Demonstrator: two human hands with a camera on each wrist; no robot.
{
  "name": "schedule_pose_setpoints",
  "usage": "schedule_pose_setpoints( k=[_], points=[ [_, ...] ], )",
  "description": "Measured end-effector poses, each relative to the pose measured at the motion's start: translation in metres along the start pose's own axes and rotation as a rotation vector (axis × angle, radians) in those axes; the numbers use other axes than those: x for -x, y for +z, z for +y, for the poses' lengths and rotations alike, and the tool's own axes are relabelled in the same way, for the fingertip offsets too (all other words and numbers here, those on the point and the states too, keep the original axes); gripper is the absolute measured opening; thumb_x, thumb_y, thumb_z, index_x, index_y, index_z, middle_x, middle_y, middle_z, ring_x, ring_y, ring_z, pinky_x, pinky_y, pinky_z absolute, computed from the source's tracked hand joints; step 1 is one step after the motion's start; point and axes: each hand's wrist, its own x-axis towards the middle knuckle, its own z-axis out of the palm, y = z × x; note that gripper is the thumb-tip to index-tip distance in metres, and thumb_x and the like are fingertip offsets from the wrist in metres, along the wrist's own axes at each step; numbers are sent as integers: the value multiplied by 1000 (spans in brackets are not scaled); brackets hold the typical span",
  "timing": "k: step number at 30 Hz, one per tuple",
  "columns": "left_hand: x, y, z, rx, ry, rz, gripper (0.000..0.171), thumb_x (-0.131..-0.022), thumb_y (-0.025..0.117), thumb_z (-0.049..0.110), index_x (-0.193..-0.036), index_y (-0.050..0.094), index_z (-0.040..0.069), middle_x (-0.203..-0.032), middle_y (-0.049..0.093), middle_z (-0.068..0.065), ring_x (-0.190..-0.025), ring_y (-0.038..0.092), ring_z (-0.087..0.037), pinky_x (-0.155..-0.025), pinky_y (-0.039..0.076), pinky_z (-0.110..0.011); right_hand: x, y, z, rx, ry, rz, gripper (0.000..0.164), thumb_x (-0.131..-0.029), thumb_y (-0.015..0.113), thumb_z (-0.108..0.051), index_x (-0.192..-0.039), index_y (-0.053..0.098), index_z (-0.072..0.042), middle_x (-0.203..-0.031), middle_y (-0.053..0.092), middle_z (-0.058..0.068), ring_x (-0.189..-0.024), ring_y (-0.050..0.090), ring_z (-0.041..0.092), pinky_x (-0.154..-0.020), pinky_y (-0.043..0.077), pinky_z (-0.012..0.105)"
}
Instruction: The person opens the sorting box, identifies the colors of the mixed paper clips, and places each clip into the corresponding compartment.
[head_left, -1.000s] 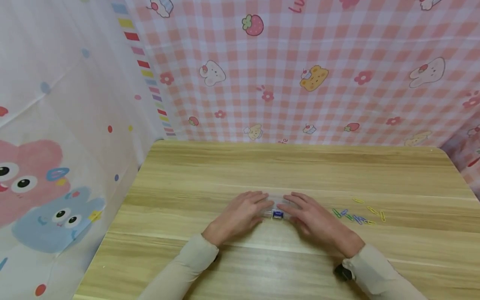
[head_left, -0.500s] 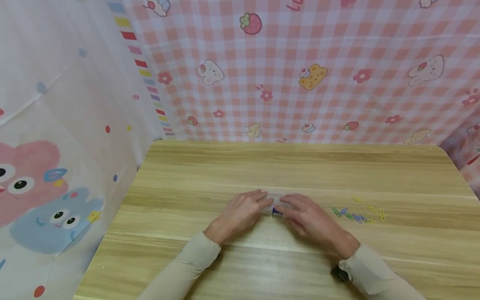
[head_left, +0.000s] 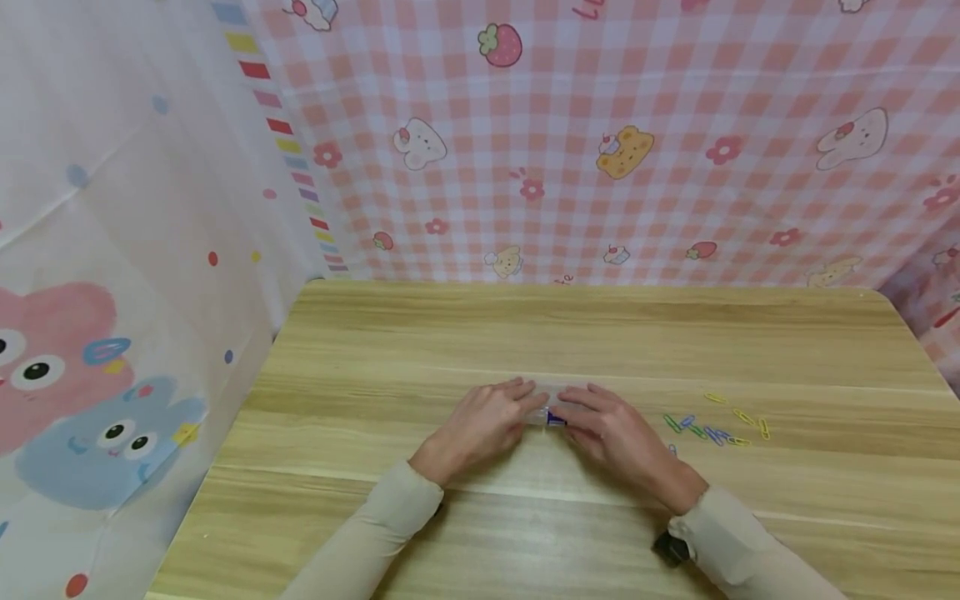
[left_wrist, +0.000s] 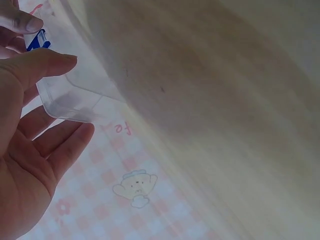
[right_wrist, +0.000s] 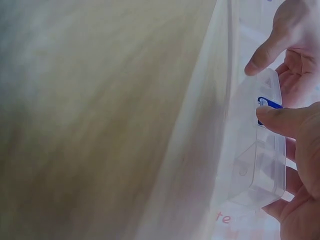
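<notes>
A small clear plastic box (right_wrist: 260, 172) with a blue latch (right_wrist: 268, 104) on its front is held between both hands over the wooden table. My left hand (head_left: 480, 425) grips the box's left end; in the left wrist view its thumb (left_wrist: 55, 65) lies along the front wall and its fingers reach round the far side. The right hand (head_left: 618, 437) holds the other end, with its thumb (right_wrist: 280, 120) against the blue latch and its fingers behind the box. From the head view, the hands cover most of the box.
Several paper clips lie right of the right hand, among them a green clip (head_left: 672, 423), a yellow clip (head_left: 743, 417) and a blue clip (head_left: 713, 437). A pink checked cloth (head_left: 525, 108) hangs along the table's (head_left: 390, 333) back edge, and a printed white cloth (head_left: 180, 208) at left.
My right hand has shifted slightly left along the box, and its fingers now cover part of the blue latch. Another blue clip shows beside the right wrist. The left hand stays nearly still.
</notes>
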Motion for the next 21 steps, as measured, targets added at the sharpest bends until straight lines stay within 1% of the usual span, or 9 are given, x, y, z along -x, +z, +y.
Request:
schedule_pose_setpoints(
  k=[4, 11, 15, 17, 21],
  points=[
    [-1, 0, -1, 10, 3, 2, 46, -89, 71, 10, -134, 63, 13, -135, 62, -13, -121, 62, -29, -96, 53, -39, -1, 1, 0, -3, 0, 19, 38, -78, 82, -6, -115, 74, -5, -120, 70, 14, -112, 65, 34, -102, 46, 55],
    [-2, 0, -2, 13, 11, 14, 46, -88, 71, 10, -133, 63, 12, -133, 63, -13, -119, 63, -30, -91, 56, -39, -3, 3, 1, -7, -3, 46, 37, -75, 84, -3, -111, 75, -4, -117, 71, 15, -110, 67, 34, -101, 46, 57],
    [-3, 0, -1, -6, 21, 5, 47, -88, 72, 11, -134, 63, 12, -133, 64, -13, -118, 64, -30, -90, 56, -39, -3, 5, 1, -28, 5, 76, 36, -73, 84, 1, -108, 76, -2, -114, 72, 15, -109, 67, 36, -101, 45, 59],
    [-3, 0, -1, -30, 28, 1, 47, -88, 73, 12, -134, 62, 12, -133, 64, -13, -117, 64, -30, -90, 57, -38, -4, 6, 0, -40, 15, 88, 35, -73, 84, 3, -106, 76, -1, -113, 73, 14, -108, 67, 37, -100, 45, 59],
    [-4, 0, 0, -59, 40, -2, 47, -87, 74, 15, -133, 63, 12, -131, 65, -13, -116, 65, -29, -88, 58, -38, -5, 6, -2, -55, 32, 108, 31, -71, 84, 4, -101, 77, -2, -109, 74, 14, -106, 68, 37, -100, 45, 60]
  ],
)
